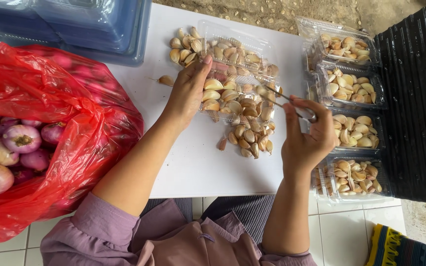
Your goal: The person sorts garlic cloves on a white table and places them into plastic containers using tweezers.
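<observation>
Left hand flat, fingers spread, pressing on the open clear clamshell tray of garlic cloves; holding it down, not gripping anything; right hand pinched on a thin metal tool, looks like tweezers or small scissors, tip aimed at the tray's right edge; tray sits mid-counter, lid hinged back, overfilled.

Loose cloves spilled on counter just below the tray; another loose pile above left; one stray clove beside left hand.

Risk, my read: tray is flimsy and heaped; if the left hand shifts, more cloves may slide off; tool tip is close to the left fingers, so a slip could nick them.

Right: four filled trays in a column beside a black ribbed panel; left: red bag of shallots, cut off by frame; blue plastic stack at top.

Unclear: exact tool type, blurred; what the tip touches.
</observation>
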